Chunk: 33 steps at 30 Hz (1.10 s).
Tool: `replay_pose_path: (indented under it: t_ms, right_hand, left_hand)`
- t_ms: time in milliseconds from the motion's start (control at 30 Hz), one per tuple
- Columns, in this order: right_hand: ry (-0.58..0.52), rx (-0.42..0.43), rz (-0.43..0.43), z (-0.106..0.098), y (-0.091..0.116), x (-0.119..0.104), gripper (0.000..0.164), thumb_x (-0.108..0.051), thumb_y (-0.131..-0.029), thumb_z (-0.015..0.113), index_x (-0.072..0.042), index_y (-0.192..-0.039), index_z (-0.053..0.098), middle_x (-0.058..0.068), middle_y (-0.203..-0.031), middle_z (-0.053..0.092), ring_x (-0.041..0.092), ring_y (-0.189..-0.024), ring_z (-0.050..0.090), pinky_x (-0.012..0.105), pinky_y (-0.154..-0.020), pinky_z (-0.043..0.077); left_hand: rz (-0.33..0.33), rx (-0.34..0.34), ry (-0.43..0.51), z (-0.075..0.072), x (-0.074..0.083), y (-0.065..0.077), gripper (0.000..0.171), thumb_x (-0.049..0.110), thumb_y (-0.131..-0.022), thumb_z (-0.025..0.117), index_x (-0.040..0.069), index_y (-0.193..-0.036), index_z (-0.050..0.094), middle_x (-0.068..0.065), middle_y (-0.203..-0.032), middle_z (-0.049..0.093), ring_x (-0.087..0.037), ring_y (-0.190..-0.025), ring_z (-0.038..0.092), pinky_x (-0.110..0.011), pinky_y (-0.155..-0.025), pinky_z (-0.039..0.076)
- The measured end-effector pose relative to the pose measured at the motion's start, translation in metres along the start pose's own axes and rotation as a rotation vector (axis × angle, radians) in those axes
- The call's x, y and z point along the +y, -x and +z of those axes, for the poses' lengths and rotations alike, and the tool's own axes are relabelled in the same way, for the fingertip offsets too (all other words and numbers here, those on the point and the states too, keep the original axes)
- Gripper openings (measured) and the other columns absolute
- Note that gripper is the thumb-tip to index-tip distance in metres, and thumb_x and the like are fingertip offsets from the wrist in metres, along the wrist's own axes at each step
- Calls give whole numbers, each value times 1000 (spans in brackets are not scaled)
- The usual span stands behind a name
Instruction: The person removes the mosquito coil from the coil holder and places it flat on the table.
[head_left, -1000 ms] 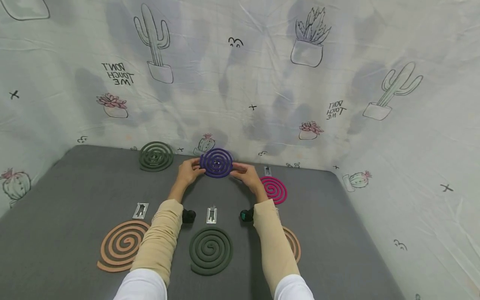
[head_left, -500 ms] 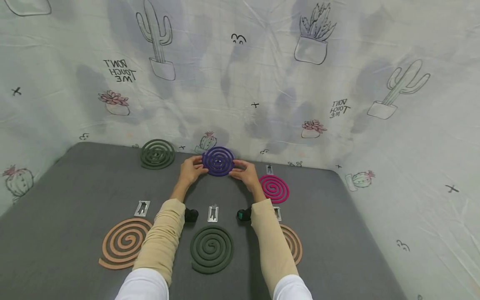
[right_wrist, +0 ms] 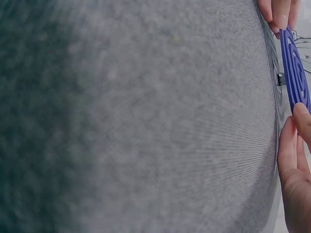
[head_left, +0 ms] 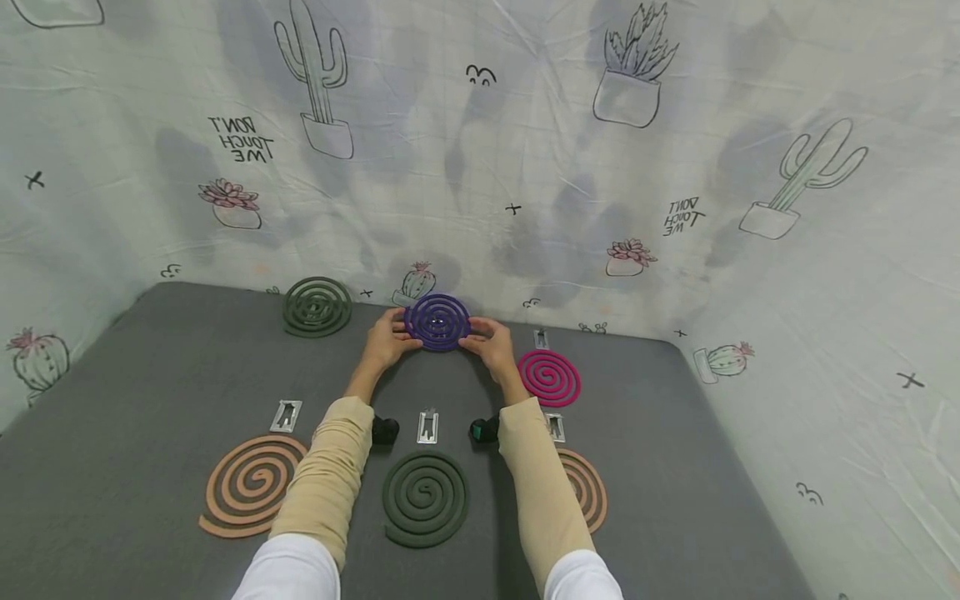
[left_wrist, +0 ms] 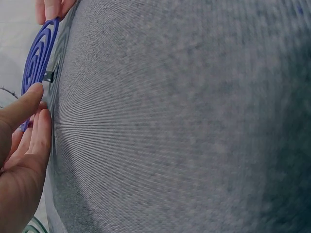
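Both hands hold a purple mosquito coil [head_left: 453,310] at the far edge of the table. My left hand [head_left: 386,342] pinches its left rim, thumb on the near side; my right hand [head_left: 492,345] pinches the right rim the same way. A small metal stand [left_wrist: 49,76] shows under the coil in the left wrist view. From the right wrist view, the purple coil [right_wrist: 293,73] is raised above the cloth, with the metal stand [right_wrist: 281,79] just beneath its middle.
A green coil [head_left: 316,332] sits at the back left. A pink coil [head_left: 549,379] lies right, near a metal stand [head_left: 542,339]. Nearer are an orange coil [head_left: 217,492], another green coil [head_left: 425,517], a tan coil [head_left: 595,492] and stands [head_left: 286,417]. Patterned cloth [head_left: 510,150] rises behind.
The head view shifts slightly. Both hands stay on the purple coil in nearly the same place, the left thumb reaching a little further along its near edge.
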State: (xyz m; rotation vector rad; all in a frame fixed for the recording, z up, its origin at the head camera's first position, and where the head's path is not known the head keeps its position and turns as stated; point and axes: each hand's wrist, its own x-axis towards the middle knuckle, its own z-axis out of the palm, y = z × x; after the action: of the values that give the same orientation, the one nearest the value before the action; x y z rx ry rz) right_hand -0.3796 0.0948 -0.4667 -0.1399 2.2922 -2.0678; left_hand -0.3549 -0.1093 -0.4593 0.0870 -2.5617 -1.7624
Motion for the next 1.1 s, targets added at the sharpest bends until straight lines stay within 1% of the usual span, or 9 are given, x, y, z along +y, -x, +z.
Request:
replay_pose_path:
  t_ms: [133, 300, 433, 567, 633, 767, 867, 933, 1100]
  right_hand:
    - [32, 6, -21, 1, 1, -1, 45, 16, -77, 70, 12, -121, 58, 28, -119, 59, 37, -101, 64, 32, -83, 56]
    - [23, 5, -32, 2, 3, -4, 45, 17, -77, 70, 13, -120, 58, 29, -119, 59, 37, -99, 64, 31, -82, 57]
    - [13, 11, -40, 2, 3, -5, 45, 17, -77, 70, 14, -120, 58, 30, -119, 60, 31, -93, 66, 29, -79, 57]
    - [-1, 11, -44, 1, 2, -7, 46, 18, -76, 70, 14, -120, 57, 31, -119, 60, 28, -91, 66, 29, -76, 58]
    - [-20, 12, -41, 1, 3, -8, 47, 18, -77, 69, 14, -121, 57, 31, -119, 59, 26, -90, 66, 29, -75, 58]
    - [-70, 20, -43, 1, 4, -10, 47, 18, -78, 68, 14, -123, 54, 32, -119, 58, 16, -85, 64, 26, -73, 58]
    - [-98, 29, -41, 2, 4, -10, 46, 18, -79, 67, 15, -123, 54, 33, -119, 57, 12, -83, 62, 24, -73, 57]
    - [-118, 28, -30, 3, 5, -10, 46, 17, -79, 67, 15, -123, 54, 33, -119, 56, 12, -83, 63, 25, -75, 57]
    - [-214, 4, 20, 7, 8, -14, 51, 19, -79, 66, 14, -128, 51, 31, -122, 53, 14, -78, 66, 32, -79, 58]
  left_hand:
    - [2, -3, -8, 0, -1, 0, 74, -5, -81, 73, -8, -143, 33, -33, -127, 53, -41, -110, 59, -44, -95, 49]
    - [11, 6, 19, 1, 0, 0, 74, -7, -79, 73, -9, -142, 34, -34, -125, 54, -41, -109, 60, -43, -94, 50]
    - [12, 8, 38, 0, 2, 1, 73, -8, -79, 73, -9, -141, 34, -34, -125, 54, -42, -110, 59, -44, -94, 50]
    - [17, 11, 54, -1, 3, 3, 72, -8, -79, 73, -9, -141, 35, -34, -124, 54, -42, -109, 59, -43, -93, 50]
    - [18, 13, 68, -1, 3, 3, 72, -8, -79, 73, -9, -141, 35, -34, -124, 55, -42, -109, 60, -42, -93, 51]
    - [15, 16, 86, 0, 5, 4, 72, -7, -80, 73, -9, -140, 34, -34, -124, 54, -42, -110, 59, -42, -92, 51]
    - [10, 13, 96, 0, 7, 4, 72, -6, -81, 73, -9, -140, 32, -34, -126, 53, -42, -111, 58, -42, -93, 51]
    - [1, 15, 103, 1, 7, 4, 72, -5, -81, 73, -9, -140, 32, -34, -127, 53, -41, -112, 58, -42, -94, 50]
    - [-25, 18, 103, 1, 11, 7, 74, -2, -81, 74, -8, -141, 31, -33, -128, 52, -41, -114, 57, -44, -95, 49]
